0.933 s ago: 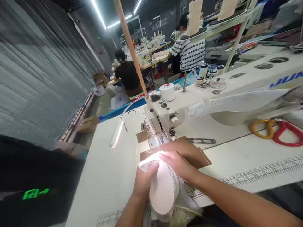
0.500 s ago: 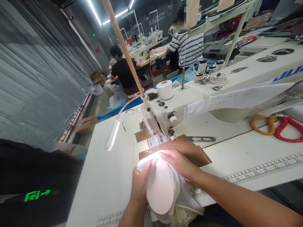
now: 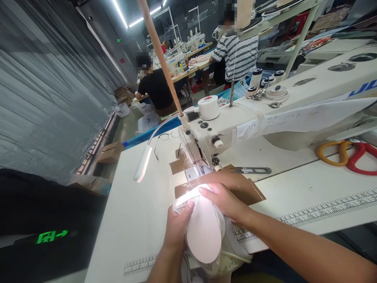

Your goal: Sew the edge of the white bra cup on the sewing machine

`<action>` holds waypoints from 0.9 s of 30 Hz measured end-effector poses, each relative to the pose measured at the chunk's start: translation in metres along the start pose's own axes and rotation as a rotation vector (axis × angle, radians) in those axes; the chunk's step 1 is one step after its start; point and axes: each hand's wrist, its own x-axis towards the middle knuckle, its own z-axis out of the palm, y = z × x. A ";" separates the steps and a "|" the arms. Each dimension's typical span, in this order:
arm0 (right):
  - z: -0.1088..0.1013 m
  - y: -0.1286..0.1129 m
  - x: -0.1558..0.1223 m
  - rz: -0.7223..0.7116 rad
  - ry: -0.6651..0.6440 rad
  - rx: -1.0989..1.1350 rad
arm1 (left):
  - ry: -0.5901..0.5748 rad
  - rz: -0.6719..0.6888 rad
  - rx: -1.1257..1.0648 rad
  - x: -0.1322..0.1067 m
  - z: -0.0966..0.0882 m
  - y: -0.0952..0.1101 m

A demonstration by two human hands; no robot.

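My left hand (image 3: 177, 226) grips the left edge of a pale pink padded piece with a lace trim (image 3: 204, 232), thumb on top. My right hand (image 3: 222, 202) presses its fingers on the far right edge of the same piece. The piece lies on the white table's front edge (image 3: 138, 220), just before the needle of the white sewing machine (image 3: 235, 125), partly over a brown cardboard sheet (image 3: 244, 186). A lamp (image 3: 143, 169) on a bendy neck lights the piece brightly.
Thread snips (image 3: 253, 170) lie right of the needle. Scissors with yellow and red handles (image 3: 347, 154) sit at the far right. Glasses (image 3: 165, 137) lie behind the lamp. A printed ruler (image 3: 324, 210) runs along the table. Two people (image 3: 156, 88) sit at far machines.
Both hands keep hold of the padded piece, which has slid a little nearer to me. The view has shifted slightly.
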 end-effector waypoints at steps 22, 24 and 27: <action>-0.009 -0.009 -0.023 0.086 -0.320 -0.406 | 0.333 -0.032 0.354 -0.096 -0.167 -0.164; -0.005 -0.009 -0.029 0.054 -0.293 -0.458 | 0.326 -0.014 0.434 -0.077 -0.157 -0.182; -0.005 -0.008 -0.045 0.003 -0.297 -0.598 | 0.235 0.002 0.541 -0.056 -0.145 -0.191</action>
